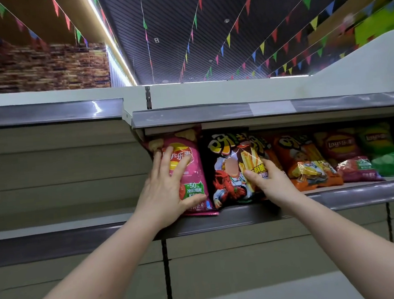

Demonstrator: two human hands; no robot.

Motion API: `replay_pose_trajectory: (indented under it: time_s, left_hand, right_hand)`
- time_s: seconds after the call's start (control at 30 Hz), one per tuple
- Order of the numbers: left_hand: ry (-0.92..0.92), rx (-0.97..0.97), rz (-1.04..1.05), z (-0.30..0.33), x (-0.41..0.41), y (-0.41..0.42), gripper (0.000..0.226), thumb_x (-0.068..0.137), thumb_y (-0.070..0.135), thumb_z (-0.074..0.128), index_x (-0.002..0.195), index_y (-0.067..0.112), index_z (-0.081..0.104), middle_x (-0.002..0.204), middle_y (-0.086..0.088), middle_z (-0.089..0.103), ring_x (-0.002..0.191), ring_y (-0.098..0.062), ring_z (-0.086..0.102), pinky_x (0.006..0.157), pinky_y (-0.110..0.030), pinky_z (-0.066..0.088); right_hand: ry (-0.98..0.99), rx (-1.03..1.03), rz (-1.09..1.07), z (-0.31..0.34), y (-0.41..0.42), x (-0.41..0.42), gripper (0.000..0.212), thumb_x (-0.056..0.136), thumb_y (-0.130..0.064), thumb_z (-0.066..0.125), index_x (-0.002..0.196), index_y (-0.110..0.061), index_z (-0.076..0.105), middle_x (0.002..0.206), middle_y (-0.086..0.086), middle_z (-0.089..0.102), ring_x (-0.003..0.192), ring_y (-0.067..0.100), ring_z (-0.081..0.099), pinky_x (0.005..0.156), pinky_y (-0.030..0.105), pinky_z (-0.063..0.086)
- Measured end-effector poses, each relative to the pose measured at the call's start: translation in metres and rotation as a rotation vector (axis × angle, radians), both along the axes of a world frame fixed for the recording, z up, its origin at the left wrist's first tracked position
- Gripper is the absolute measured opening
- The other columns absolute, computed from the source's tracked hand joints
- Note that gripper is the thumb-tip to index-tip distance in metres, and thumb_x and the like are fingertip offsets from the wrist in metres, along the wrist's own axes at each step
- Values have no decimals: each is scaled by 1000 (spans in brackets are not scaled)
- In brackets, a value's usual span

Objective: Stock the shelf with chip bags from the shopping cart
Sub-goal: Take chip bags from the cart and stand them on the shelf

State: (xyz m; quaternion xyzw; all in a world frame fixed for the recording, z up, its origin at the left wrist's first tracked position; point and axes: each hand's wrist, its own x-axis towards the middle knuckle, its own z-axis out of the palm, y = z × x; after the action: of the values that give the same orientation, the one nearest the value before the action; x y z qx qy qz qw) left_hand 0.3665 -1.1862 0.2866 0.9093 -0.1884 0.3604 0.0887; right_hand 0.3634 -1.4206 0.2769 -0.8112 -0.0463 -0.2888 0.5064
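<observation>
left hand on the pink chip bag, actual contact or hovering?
Touching. The head view shows the left hand spread flat on the pink chip bag, fingers across its front and thumb against its lower edge.

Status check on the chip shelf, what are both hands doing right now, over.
Left hand flat on pink chip bag, fingers spread. Right hand touching black chip bag, grip unclear. Both bags upright on shelf. Nothing in the way.

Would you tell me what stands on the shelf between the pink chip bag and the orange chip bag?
In the head view, a black chip bag stands between the pink chip bag and the orange chip bag; the right hand holds it.
</observation>
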Motion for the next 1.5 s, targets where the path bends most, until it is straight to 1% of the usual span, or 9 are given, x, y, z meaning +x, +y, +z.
replay_pose_trajectory:
  time_s: [0.4, 0.5, 0.6, 0.63, 0.73, 1.03, 1.2, 1.33, 1.5]
  left_hand:
    - [80, 48, -8, -10, 3, 5, 93, 73, 81, 28, 147, 39, -10, 155, 5, -28, 143, -22, -24, 117, -45, 9]
    - [-53, 58, 82, -8, 6, 3, 91, 66, 77, 2, 148, 39, 1, 157, 1, -18, 144, -22, -20, 116, -46, 1]
    - [-259, 141, 118, -5, 9, -4, 78, 84, 71, 5, 145, 29, 30, 157, -13, 15, 144, -23, 1, 113, -43, -9]
    - [-304, 162, 117, -5, 12, -6, 77, 87, 69, 3, 146, 27, 29, 156, -14, 17, 144, -24, 3, 112, -42, -9]
    - [-200, 144, 98, -11, 20, -9, 80, 71, 76, -16, 140, 36, -20, 147, 0, -30, 137, -19, -33, 109, -42, -22]
    - [-156, 138, 166, -16, 23, -8, 74, 71, 72, -5, 135, 40, -24, 142, 2, -38, 132, -17, -40, 112, -49, -16]
    - [-280, 209, 225, -10, 13, -14, 78, 83, 70, 14, 145, 25, 32, 154, -15, 22, 143, -25, 7, 111, -47, -2]
    - [-114, 182, 240, -10, -3, -20, 91, 67, 73, -12, 149, 34, -9, 154, -2, -27, 140, -19, -29, 114, -46, -13]
    - [-110, 35, 226, 0, -32, -21, 62, 95, 53, 20, 150, 29, 6, 160, -4, -7, 146, -20, -12, 116, -41, -7]
  right_hand:
    - [194, -207, 77, 0, -6, -3, 62, 90, -46, 52, 141, -17, 32, 136, 0, 49, 123, 21, 48, 106, 37, 38]
    - [185, -237, 45, 9, -6, -2, 66, 85, -54, 55, 138, -20, 38, 139, 4, 49, 122, 22, 49, 105, 38, 39]
    - [-26, -172, -138, 20, 8, 0, 91, 82, -58, 56, 150, -18, 12, 154, 9, 25, 139, 28, 30, 110, 42, 29]
    - [-59, -169, -129, 22, 12, 2, 92, 82, -57, 56, 150, -19, 7, 156, 7, 19, 142, 27, 24, 112, 42, 26]
    - [-71, -165, 40, 19, 16, 9, 89, 86, -46, 58, 151, -20, 3, 158, 2, 15, 144, 21, 20, 114, 36, 22]
    - [60, -328, -7, 17, 25, 18, 84, 91, -53, 43, 150, -20, -7, 159, 11, 1, 145, 28, 14, 114, 39, 21]
    - [-196, -458, -119, 4, 23, 4, 77, 89, -56, 46, 150, -28, 8, 159, 2, -1, 146, 20, 2, 116, 48, 14]
    - [-172, -553, -119, 4, 26, 2, 70, 90, -53, 46, 148, -29, 17, 159, 1, 7, 146, 19, 1, 117, 47, 12]
    - [-346, -523, -86, 11, 63, -24, 62, 90, -43, 49, 145, -23, 28, 158, 2, 11, 147, 18, 0, 117, 40, 5]
